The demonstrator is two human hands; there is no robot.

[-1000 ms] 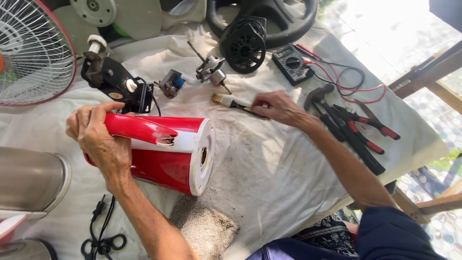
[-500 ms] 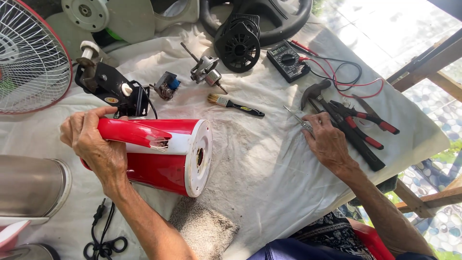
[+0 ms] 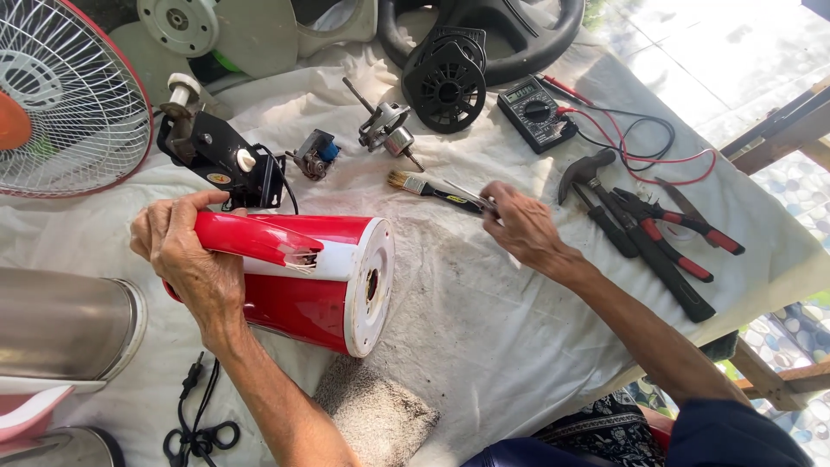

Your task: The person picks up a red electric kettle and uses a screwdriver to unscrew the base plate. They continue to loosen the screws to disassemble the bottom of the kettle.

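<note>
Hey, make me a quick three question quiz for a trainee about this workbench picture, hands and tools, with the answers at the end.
1. True or false: the left hand grips the red and white cylinder.
2. What does the right hand touch? A) hammer B) paintbrush C) multimeter
3. Fill in: the cylinder lies on its ____.

Key:
1. True.
2. B, the paintbrush; the hammer and multimeter lie apart from it.
3. Side, on the white cloth.
</note>
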